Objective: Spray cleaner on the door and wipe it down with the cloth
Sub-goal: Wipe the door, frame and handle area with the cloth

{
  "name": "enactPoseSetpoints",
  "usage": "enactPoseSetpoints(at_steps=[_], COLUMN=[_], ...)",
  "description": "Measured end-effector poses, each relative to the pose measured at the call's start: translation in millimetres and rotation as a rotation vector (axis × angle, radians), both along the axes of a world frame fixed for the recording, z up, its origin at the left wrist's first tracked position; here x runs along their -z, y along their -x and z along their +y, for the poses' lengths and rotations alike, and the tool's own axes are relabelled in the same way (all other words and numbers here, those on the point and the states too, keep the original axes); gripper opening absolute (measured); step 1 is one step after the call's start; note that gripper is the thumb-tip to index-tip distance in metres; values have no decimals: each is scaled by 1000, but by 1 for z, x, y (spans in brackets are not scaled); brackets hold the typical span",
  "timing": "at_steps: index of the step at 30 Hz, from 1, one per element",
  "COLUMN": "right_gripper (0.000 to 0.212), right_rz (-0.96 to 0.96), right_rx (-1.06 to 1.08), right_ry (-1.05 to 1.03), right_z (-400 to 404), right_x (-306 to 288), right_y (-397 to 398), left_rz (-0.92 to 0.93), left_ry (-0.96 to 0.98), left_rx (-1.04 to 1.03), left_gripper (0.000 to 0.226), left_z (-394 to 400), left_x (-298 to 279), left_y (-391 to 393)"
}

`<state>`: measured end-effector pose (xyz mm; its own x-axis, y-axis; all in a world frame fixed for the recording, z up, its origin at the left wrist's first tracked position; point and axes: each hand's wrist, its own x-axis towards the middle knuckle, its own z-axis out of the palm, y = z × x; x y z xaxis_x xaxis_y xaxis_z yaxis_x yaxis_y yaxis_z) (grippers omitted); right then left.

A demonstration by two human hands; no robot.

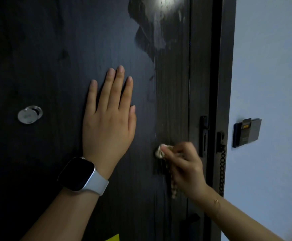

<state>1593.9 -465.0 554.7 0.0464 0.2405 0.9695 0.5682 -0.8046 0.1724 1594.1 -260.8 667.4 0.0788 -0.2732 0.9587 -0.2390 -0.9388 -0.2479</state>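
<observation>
Head view: cloth against door

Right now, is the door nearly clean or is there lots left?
Lots left. Spraying looks done: wet cleaner shines near the top of the door. In hand: the right hand rubs the cloth by the lock side, while the left hand rests flat. That wet patch and the left part look unwiped.
</observation>
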Motion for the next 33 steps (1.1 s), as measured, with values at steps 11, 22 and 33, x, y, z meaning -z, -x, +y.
enactPoseSetpoints(at_steps=[11,22,33], right_gripper=[24,34,7], right_rz=[-144,294,256], right_rx=[12,-6,-235], right_ry=[-314,-536,-945], right_z=[28,30,60], right_x=[-117,48,9], right_y=[-10,28,23], left_rz=[22,173,380], left_ry=[-11,41,45], left_rx=[49,338,13], left_gripper=[53,49,73], left_z=[3,7,18], left_x=[0,88,163], left_y=[4,38,32])
